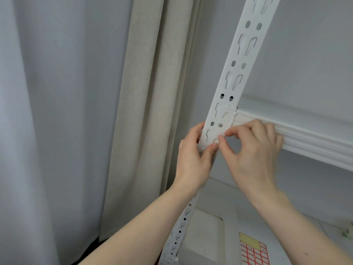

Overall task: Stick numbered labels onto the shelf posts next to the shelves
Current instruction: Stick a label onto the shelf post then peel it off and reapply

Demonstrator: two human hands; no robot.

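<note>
A white perforated shelf post (236, 77) runs from top right down to the bottom middle. A white shelf (305, 136) joins it at mid height. My left hand (193, 155) grips the post from the left, just below the shelf joint, thumb on its front face. My right hand (252, 150) pinches something small and pale against the post's front, thumb and forefinger tips together beside my left thumb; whether that is a label is too blurred to tell. A sheet of red-bordered labels (254, 251) lies on the lower shelf.
Beige curtain (145, 111) and grey curtain (57, 111) hang to the left of the post. A lower shelf board (219, 236) lies beneath my arms. A grey wall stands behind the shelving.
</note>
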